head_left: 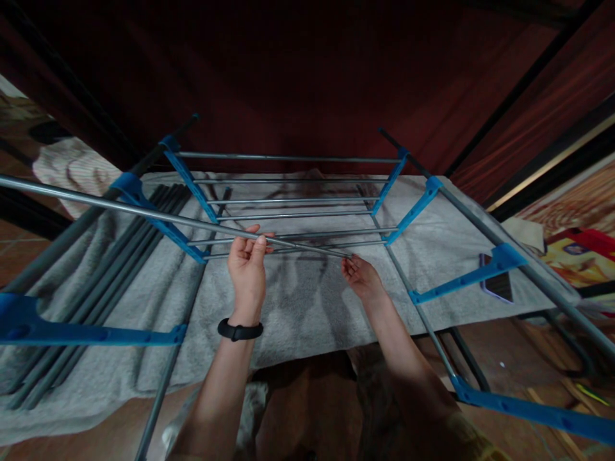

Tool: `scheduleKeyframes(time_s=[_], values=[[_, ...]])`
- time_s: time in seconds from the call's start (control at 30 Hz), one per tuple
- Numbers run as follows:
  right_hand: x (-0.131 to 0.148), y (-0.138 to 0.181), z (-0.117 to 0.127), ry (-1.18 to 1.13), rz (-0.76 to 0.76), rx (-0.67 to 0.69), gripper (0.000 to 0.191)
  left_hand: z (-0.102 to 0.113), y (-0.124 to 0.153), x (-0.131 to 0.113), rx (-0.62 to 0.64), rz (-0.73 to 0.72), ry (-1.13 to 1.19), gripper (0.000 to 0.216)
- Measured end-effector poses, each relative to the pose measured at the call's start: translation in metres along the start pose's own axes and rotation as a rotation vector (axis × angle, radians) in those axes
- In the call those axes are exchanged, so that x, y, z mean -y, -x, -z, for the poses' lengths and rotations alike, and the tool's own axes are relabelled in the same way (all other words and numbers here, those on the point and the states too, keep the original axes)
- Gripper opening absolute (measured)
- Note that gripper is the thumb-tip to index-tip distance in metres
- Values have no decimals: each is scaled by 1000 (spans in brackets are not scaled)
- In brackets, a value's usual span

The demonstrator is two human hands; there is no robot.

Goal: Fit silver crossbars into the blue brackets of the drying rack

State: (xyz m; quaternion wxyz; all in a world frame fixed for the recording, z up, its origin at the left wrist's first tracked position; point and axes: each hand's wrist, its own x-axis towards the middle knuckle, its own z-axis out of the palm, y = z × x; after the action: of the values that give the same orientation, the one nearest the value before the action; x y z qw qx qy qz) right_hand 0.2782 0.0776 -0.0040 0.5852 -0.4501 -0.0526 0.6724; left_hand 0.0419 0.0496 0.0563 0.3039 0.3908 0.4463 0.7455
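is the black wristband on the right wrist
No, the black wristband circles the wrist of the left hand, while the right hand has a bare wrist.

Left hand grips a loose grey rod; right hand pinches its end. Blue-and-grey rack stands over a grey towel. Phone lies on towel at right.

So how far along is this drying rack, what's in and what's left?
Done: several grey rungs span the far blue brackets. In hand: the left hand grips a long rod, with the right hand at its tip. Left: a bundle of loose rods lies on the grey towel, and the nearer blue brackets hold no rungs.
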Motion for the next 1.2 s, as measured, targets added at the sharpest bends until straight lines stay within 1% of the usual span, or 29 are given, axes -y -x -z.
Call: scheduleKeyframes(time_s=[0.2, 0.5, 0.6, 0.7, 0.9, 1.2], values=[[1, 5, -5, 64, -30, 3, 22, -7, 5, 5, 38, 53, 32, 36], [-8, 8, -6, 284, -36, 66, 12, -15, 12, 5, 99, 84, 31, 38], [-9, 10, -9, 363, -35, 55, 11, -14, 12, 8, 103, 86, 29, 38], [-9, 12, -11, 423, -22, 40, 12, -13, 13, 10, 114, 93, 39, 40], [-12, 14, -13, 483, 10, 75, 16, -14, 14, 11, 118, 98, 20, 38], [-17, 19, -17, 652, 77, 95, 19, -15, 15, 13, 127, 95, -10, 33]])
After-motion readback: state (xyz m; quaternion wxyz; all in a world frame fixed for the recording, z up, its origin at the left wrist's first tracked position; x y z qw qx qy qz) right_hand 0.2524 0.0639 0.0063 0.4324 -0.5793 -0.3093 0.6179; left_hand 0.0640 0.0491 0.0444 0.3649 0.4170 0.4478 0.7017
